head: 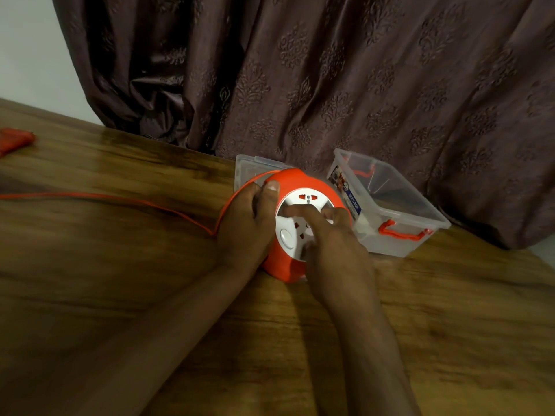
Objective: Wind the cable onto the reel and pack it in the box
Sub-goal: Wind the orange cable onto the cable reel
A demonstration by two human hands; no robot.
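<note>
An orange cable reel (312, 183) with a white socket face stands tilted on the wooden table. My left hand (247, 223) grips its left rim, thumb on top. On the white face rests my right hand (327, 235), fingers pressing on it. A thin orange cable (120, 199) runs from the reel's left side across the table to the left edge. A clear plastic box (399, 205) with orange handles stands open just right of the reel. Its clear lid (255, 166) lies behind the reel.
A brown patterned curtain (330, 79) hangs right behind the box and the reel. An orange object (15, 139), blurred, lies at the far left of the wooden table (120, 280).
</note>
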